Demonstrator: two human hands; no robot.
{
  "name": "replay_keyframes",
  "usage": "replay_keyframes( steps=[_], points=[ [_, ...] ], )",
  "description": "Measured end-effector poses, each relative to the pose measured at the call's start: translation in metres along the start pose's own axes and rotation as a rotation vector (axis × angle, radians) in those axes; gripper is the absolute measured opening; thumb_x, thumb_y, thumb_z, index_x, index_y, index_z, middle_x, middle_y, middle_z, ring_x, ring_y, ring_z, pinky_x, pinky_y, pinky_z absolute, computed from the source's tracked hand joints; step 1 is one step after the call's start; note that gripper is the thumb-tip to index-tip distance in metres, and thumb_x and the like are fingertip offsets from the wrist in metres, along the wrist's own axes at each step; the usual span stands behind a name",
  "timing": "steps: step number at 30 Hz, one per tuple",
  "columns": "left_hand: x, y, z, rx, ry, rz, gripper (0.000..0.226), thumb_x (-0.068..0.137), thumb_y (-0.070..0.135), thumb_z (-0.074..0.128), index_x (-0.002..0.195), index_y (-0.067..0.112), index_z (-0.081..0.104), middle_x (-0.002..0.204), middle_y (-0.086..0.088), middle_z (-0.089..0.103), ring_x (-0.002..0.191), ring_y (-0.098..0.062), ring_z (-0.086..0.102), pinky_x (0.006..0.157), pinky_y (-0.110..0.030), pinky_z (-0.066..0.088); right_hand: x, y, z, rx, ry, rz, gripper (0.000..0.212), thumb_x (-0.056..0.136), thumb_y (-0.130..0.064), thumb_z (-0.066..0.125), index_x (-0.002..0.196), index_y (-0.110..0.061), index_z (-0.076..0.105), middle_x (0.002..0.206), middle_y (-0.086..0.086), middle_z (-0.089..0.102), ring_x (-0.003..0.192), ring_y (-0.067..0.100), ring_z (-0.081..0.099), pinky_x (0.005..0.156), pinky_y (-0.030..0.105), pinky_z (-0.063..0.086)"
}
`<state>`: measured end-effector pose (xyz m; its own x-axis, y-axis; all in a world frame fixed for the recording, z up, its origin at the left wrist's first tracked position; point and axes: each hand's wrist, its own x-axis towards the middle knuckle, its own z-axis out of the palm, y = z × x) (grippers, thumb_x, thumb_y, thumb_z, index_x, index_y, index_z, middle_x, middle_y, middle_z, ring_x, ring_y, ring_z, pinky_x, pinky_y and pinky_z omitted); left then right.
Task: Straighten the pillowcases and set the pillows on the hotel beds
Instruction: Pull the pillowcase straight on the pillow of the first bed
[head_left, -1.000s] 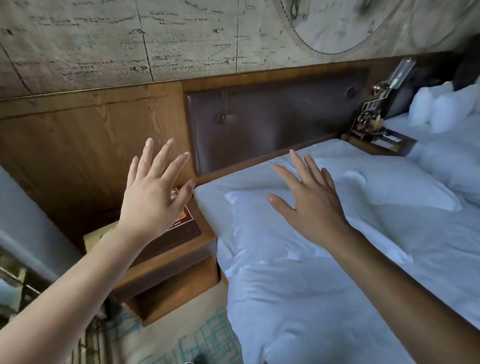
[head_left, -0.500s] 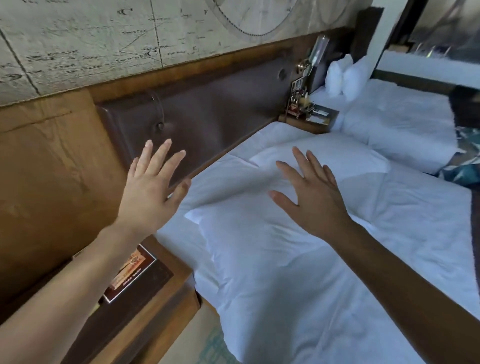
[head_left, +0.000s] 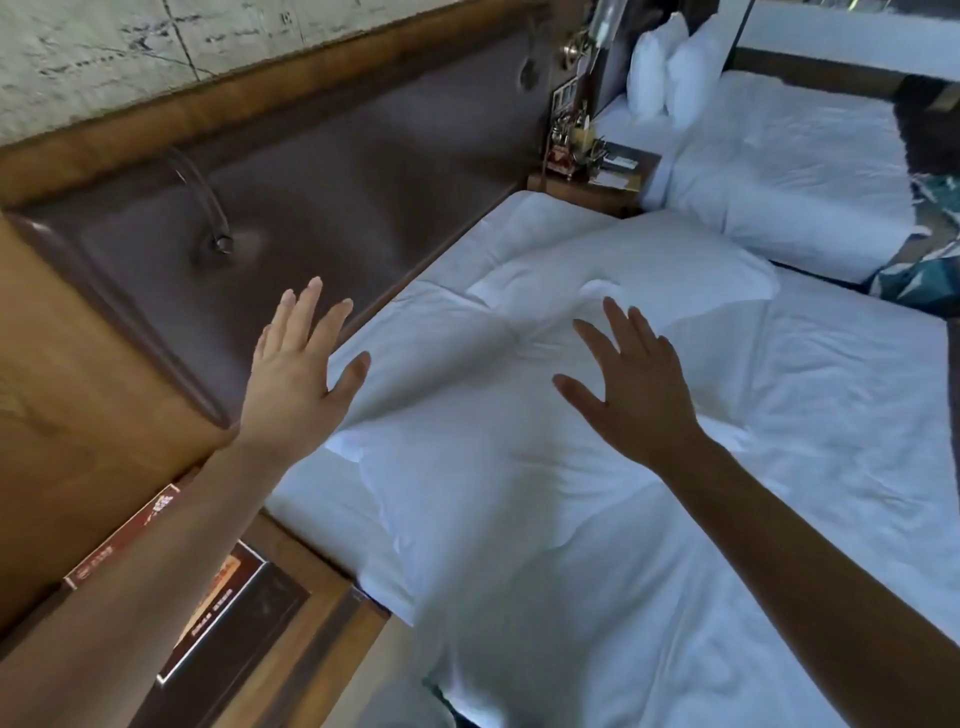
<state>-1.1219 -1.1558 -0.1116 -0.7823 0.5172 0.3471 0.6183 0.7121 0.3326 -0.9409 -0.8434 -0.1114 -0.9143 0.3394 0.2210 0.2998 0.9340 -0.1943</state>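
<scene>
Two white pillows lie flat at the head of the near bed (head_left: 831, 467): a near pillow (head_left: 457, 415) below my hands and a far pillow (head_left: 675, 260) beyond it. My left hand (head_left: 298, 374) hovers with straight spread fingers over the near pillow's left edge by the headboard. My right hand (head_left: 628, 384) hovers the same way above the spot where the two pillows meet. Neither hand holds anything. On the far bed (head_left: 789, 171) two white pillows (head_left: 670, 67) stand upright against its headboard.
A dark padded headboard (head_left: 337, 171) with a reading lamp (head_left: 208, 218) runs along the wall. A wooden nightstand (head_left: 291, 639) with a printed card sits at lower left. Another nightstand (head_left: 597, 171) with small items stands between the beds. A patterned cushion (head_left: 919, 275) shows at right.
The view has swung right and down, bringing the far bed more into sight. Both hands stay spread and raised, now over the near pillow rather than beside the bed.
</scene>
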Motion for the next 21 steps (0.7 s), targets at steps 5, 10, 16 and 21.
replay_keyframes(
  steps=[5, 10, 16, 21],
  points=[
    [0.032, -0.032, 0.057, 0.039, -0.033, 0.014, 0.067, 0.096, 0.057, 0.038, 0.15, 0.019, 0.048, 0.169, -0.008, 0.024, 0.156, -0.037, 0.022, 0.12, -0.057, 0.028, 0.024, 0.025, 0.042, 0.001, -0.09, 0.111, 0.081, 0.094, -0.074, 0.031, 0.16, -0.026, 0.029, 0.171, 0.01, 0.013, 0.157, 0.037, 0.013, 0.116, 0.066, 0.029],
    [0.072, -0.075, 0.125, 0.056, -0.207, -0.002, 0.068, 0.095, 0.058, 0.039, 0.149, 0.018, 0.049, 0.166, -0.012, 0.032, 0.153, -0.042, 0.026, 0.116, -0.061, 0.03, 0.043, 0.036, 0.092, -0.006, -0.228, 0.281, 0.088, 0.092, -0.078, 0.027, 0.162, -0.025, 0.019, 0.172, 0.012, 0.005, 0.158, 0.038, 0.008, 0.117, 0.066, 0.027],
    [0.113, -0.137, 0.225, 0.028, -0.498, -0.077, 0.078, 0.092, 0.066, 0.034, 0.149, 0.016, 0.051, 0.162, -0.017, 0.038, 0.15, -0.047, 0.03, 0.116, -0.063, 0.033, 0.063, 0.033, 0.182, 0.011, -0.452, 0.533, 0.087, 0.095, -0.071, 0.039, 0.162, -0.024, 0.012, 0.171, 0.014, 0.002, 0.156, 0.041, 0.01, 0.116, 0.065, 0.03],
    [0.135, -0.179, 0.295, 0.027, -0.717, -0.2, 0.07, 0.1, 0.062, 0.044, 0.156, 0.02, 0.041, 0.167, -0.012, 0.03, 0.155, -0.04, 0.023, 0.121, -0.056, 0.027, 0.068, 0.026, 0.261, 0.094, -0.499, 0.848, 0.091, 0.094, -0.072, 0.042, 0.162, -0.021, 0.013, 0.17, 0.017, 0.007, 0.153, 0.043, 0.017, 0.111, 0.064, 0.037]
  ],
)
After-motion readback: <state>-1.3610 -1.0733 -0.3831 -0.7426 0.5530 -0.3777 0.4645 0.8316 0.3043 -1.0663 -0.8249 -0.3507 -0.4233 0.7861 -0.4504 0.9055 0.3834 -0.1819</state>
